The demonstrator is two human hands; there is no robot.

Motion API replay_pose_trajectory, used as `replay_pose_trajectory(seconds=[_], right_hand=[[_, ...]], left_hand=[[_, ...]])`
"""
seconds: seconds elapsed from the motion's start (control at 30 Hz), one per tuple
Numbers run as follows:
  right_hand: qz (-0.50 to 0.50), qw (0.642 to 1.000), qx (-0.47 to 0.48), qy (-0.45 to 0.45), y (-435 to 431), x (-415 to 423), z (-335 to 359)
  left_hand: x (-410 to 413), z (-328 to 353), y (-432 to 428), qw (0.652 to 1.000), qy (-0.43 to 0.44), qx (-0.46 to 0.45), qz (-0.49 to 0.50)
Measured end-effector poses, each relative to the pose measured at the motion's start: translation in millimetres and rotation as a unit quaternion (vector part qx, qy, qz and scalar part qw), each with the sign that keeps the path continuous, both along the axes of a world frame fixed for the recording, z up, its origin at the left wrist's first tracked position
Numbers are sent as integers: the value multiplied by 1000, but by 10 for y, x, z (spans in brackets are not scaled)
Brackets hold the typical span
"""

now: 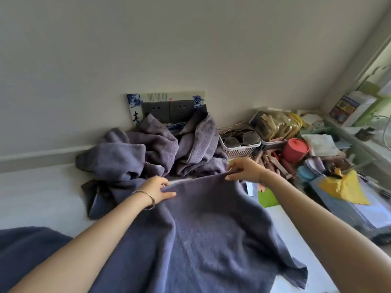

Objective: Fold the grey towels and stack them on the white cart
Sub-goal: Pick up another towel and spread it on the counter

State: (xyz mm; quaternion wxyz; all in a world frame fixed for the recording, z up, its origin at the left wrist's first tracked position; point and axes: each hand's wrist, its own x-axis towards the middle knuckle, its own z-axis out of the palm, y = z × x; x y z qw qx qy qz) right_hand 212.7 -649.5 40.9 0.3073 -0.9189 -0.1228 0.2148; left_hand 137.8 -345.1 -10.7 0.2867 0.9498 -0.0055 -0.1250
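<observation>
both forearms reach from the bottom edge toward the centre over a grey towel point(203, 235) spread on the white surface point(38, 199). left hand point(157, 190), at about 9 o'clock of the towel's far edge, pinches that edge between thumb and curled fingers; a thin bangle point(146, 198) circles its wrist. right hand point(246, 170), at roughly 1 o'clock, grips the far right corner, fingers bent round the cloth and lifting it slightly. just beyond the hands, at 12 o'clock, lies a crumpled heap of grey towels point(148, 153) against the wall. at 2 o'clock sit a white basket point(239, 150) and a red pot point(296, 150) among clutter.
</observation>
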Motion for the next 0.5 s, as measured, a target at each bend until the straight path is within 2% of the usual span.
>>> replay_pose_trajectory(seconds=[0.07,0.13,0.2,0.27,0.3,0.43,0.5], right_hand=[[-76,995,44,-49,-72,16,-223],[-138,986,51,-84,-215,-1,-366],[-195,977,45,-81,-409,-30,-494],[-246,967,13,-57,-583,-74,-603],[-258,965,-6,-38,-643,-102,-658],[-295,955,-15,12,-668,-215,-832],[-318,948,10,2,-605,-220,-910]], left_hand=[[-21,-175,-58,999,-28,-13,26],[-34,-271,-209,995,-95,36,8],[-83,-300,-420,983,-168,60,-33],[-128,-371,-665,975,-200,63,-78],[-146,-425,-783,974,-195,68,-92],[-273,-710,-1123,983,-47,147,-98],[-343,-842,-1200,980,-37,177,-80]])
